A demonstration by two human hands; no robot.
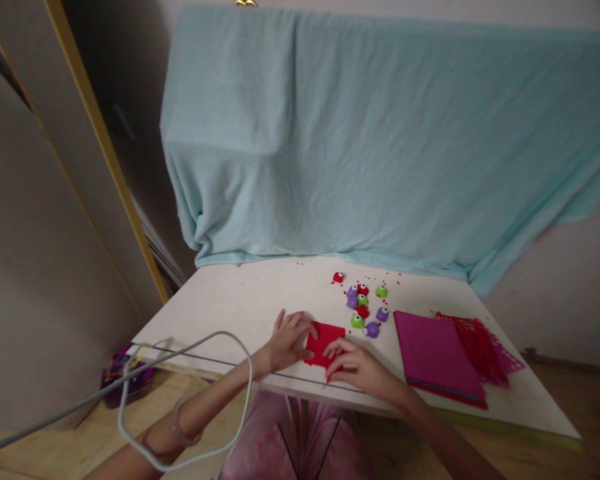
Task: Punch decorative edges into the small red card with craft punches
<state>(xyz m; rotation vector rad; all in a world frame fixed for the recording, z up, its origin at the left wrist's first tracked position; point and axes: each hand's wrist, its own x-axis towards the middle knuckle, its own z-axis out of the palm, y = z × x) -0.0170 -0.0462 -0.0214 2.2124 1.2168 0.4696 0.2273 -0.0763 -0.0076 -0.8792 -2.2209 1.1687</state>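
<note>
A small red sheet, apparently foam or felt, lies near the front edge of the white table. At its left side is my left hand, fingers spread, with thumb and forefinger resting on the sheet. My right hand bends over the sheet's right side, its fingers curled. A tiny red bit shows at the right fingertips, apparently pinched there. Behind the sheet sits a loose cluster of small one-eyed figures: green, purple and red.
On the right lies a stack of coloured sheets, magenta on top, beside red cut-out netting. Tiny red scraps dot the white table. A pale blue cloth hangs behind. A grey cable loops across my left forearm.
</note>
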